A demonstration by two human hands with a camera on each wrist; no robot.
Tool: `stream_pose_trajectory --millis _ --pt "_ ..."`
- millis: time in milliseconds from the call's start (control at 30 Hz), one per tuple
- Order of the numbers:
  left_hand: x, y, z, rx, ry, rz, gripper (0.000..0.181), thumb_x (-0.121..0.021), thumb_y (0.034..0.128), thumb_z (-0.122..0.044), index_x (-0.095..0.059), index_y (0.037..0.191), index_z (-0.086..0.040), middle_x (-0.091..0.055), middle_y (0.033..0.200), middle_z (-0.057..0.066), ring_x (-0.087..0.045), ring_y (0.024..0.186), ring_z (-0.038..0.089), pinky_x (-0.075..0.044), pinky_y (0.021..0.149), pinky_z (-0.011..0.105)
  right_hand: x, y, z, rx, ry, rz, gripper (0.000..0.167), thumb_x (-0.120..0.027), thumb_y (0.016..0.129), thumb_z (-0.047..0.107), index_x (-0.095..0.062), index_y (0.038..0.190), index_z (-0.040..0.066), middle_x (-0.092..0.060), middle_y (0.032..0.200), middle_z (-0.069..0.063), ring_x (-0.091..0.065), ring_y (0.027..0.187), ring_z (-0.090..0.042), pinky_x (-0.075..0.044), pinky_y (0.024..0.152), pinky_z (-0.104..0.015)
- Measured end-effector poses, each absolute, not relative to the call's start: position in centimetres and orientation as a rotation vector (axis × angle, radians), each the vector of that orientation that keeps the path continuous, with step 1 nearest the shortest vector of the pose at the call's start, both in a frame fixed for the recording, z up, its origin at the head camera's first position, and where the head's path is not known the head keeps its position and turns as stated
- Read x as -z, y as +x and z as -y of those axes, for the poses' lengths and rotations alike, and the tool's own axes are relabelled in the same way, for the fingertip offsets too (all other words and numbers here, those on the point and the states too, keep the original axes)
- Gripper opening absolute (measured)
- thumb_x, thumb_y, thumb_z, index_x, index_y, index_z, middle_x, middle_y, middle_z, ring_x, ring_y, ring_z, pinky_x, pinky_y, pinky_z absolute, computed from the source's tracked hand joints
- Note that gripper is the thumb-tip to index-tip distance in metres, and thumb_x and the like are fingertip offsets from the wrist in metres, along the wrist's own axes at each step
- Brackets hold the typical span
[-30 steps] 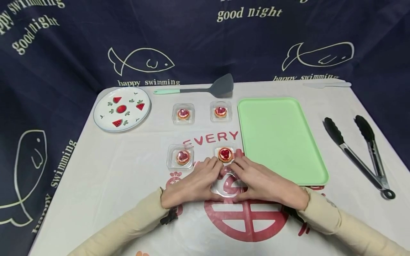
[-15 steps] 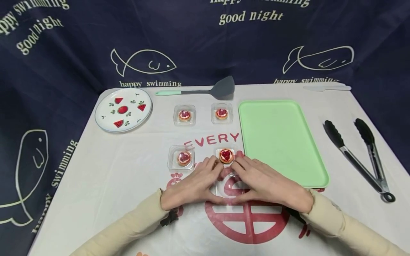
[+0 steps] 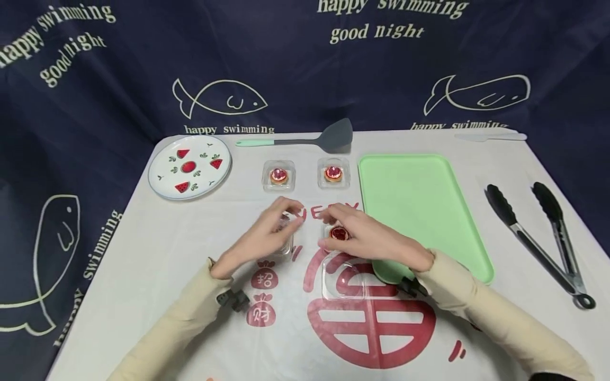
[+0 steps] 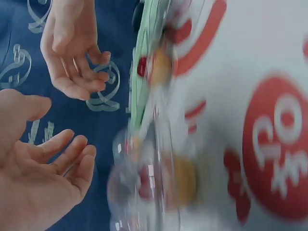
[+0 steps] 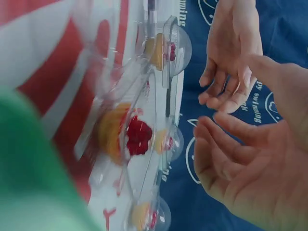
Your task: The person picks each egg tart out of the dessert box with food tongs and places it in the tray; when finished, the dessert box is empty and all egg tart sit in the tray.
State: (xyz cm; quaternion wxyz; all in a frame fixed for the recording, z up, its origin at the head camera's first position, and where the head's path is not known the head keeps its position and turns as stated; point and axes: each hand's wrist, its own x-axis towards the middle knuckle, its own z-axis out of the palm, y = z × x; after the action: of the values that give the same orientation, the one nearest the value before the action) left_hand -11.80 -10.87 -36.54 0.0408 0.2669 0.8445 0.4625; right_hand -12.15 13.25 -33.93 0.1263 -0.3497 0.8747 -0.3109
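My left hand [image 3: 262,235] is raised above the front left clear box [image 3: 287,247], hiding most of it. Facing it, my right hand [image 3: 374,235] hovers over the front right tart [image 3: 339,233], which has a red berry topping. That tart sits in an opened clear plastic box, its domed lid [image 3: 344,278] lying flat toward me. Both hands have loosely bent fingers and grip nothing, as the left wrist view shows of my left palm [image 4: 43,178] and the right wrist view of my right palm [image 5: 255,159]. In the right wrist view the berries [image 5: 138,135] are uncovered.
Two closed tart boxes, one left [image 3: 278,176] and one right [image 3: 333,173], stand farther back. A green tray [image 3: 419,206] and tongs [image 3: 538,238] lie to the right. Behind are a watermelon-patterned plate [image 3: 189,168], a spatula [image 3: 305,140] and a pale knife [image 3: 491,137].
Both hands have let go of the opened box's lid and risen up and away from me. My left hand has shifted left over the front left box. The lid stays folded back.
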Motion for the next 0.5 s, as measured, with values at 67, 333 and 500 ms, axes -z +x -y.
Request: stream_pose_trajectory --millis 67,333,500 --pt "36.7 -12.4 11.8 -1.458 0.759 -2.613 0.030 -0.054 0.0973 -0.006 -0.053 0.124 0.006 -0.056 0.119 0.022 -0.056 0.112 0.031 -0.050 0.097 0.043 34.0 -12.8 -12.4 0.929 -0.996 -2.542 0.054 -0.069 0.090 0.037 -0.053 0.131 0.005 -0.059 0.122 -0.012 -0.059 0.107 -0.025 -0.051 0.092 -0.040" --pt "39.0 -13.7 15.5 -1.517 0.503 -2.587 0.039 -0.044 0.1032 -0.009 -0.045 0.136 0.011 -0.051 0.134 0.026 -0.050 0.125 0.036 -0.040 0.107 0.049 34.5 -14.7 -8.9 0.873 -0.978 -2.542 0.074 -0.069 0.089 0.041 -0.042 0.144 0.000 -0.051 0.139 -0.015 -0.050 0.124 -0.028 -0.043 0.104 -0.045" --pt "40.1 -13.6 17.1 -1.565 0.479 -2.459 0.041 -0.039 0.1014 -0.001 -0.036 0.140 0.015 -0.051 0.131 0.031 -0.049 0.125 0.042 -0.035 0.111 0.050 34.8 -15.3 -7.3 0.790 -1.011 -2.489 0.082 -0.071 0.087 0.042 -0.037 0.146 -0.005 -0.048 0.142 -0.018 -0.046 0.129 -0.028 -0.043 0.105 -0.043"
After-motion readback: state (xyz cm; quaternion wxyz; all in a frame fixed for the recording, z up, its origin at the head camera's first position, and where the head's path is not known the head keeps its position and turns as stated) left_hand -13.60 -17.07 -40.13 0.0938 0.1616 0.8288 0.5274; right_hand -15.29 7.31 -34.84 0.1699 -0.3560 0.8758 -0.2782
